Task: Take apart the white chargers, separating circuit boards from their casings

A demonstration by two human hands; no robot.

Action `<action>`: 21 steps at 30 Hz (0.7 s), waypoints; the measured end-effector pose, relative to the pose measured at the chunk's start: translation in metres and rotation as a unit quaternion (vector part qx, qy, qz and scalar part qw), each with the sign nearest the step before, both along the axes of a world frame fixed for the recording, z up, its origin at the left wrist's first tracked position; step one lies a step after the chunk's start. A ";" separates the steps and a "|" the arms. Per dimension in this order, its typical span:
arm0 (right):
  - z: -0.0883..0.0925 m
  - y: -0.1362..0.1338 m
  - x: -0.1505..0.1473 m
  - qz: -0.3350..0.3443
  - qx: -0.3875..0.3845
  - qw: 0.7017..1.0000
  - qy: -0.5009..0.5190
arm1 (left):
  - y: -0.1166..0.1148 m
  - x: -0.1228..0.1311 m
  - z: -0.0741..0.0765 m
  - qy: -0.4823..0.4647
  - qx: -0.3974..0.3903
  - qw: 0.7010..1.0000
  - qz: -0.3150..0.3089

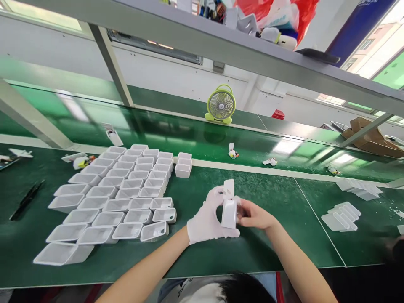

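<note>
In the head view, my left hand, in a white glove, grips a small white plastic box above the green bench. A flat white plastic piece with faint marks on it stands at the far end of the box, by my left fingertips. Whether it is joined to the box I cannot tell. My right hand, bare, has its fingers closed against the box's right side, and its fingertips are partly hidden. Left of my hands, rows of open white plastic boxes sit close together.
A green fan stands behind the bench. White plastic pieces lie stacked at the right, and black tweezers at the far left. Small parts are scattered along the back. A loaded shelf crosses overhead.
</note>
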State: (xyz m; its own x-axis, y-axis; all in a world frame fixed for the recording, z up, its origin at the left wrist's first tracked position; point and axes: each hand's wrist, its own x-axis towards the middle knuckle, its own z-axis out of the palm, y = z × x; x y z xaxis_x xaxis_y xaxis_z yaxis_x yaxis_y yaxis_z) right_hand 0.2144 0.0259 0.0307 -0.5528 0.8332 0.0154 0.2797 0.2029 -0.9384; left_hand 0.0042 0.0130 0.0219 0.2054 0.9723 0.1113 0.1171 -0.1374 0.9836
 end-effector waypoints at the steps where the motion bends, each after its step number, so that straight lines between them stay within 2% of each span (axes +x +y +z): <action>1: -0.007 0.004 -0.004 0.007 -0.007 1.000 -0.016 | 0.002 0.001 -0.002 0.012 0.021 1.000 -0.018; 3: -0.015 0.020 -0.008 -0.012 -0.010 0.998 -0.053 | 0.008 0.003 -0.007 0.076 0.055 0.996 -0.010; 6: -0.011 0.067 0.002 -0.113 0.020 0.985 -0.129 | 0.026 0.005 -0.014 0.244 0.022 0.960 0.135; 8: -0.004 0.110 0.013 -0.213 0.054 0.957 -0.190 | 0.041 0.003 -0.018 0.314 -0.016 0.925 0.212; 10: 0.001 0.151 0.022 -0.304 0.071 0.915 -0.255 | 0.054 -0.001 -0.020 0.344 -0.030 0.906 0.246; 12: 0.004 0.181 0.026 -0.360 0.077 0.876 -0.311 | 0.064 -0.003 -0.023 0.370 -0.036 0.889 0.268; 14: 0.002 0.197 0.023 -0.387 0.083 0.847 -0.355 | 0.070 -0.004 -0.027 0.391 -0.034 0.877 0.278; 17: -0.008 0.207 0.003 -0.396 0.111 0.816 -0.406 | 0.075 -0.004 -0.035 0.415 -0.019 0.864 0.284; 21: -0.024 0.220 -0.036 -0.341 0.147 0.814 -0.447 | 0.081 -0.006 -0.042 0.428 -0.001 0.853 0.299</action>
State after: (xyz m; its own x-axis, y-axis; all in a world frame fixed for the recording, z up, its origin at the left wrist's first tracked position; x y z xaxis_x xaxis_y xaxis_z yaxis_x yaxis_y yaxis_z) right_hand 0.1782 0.2457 0.0068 0.1378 0.9838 0.1150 0.9655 -0.1075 -0.2371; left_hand -0.0018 0.0935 -0.0202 -0.3212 0.9320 0.1682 0.8413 0.1992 0.5025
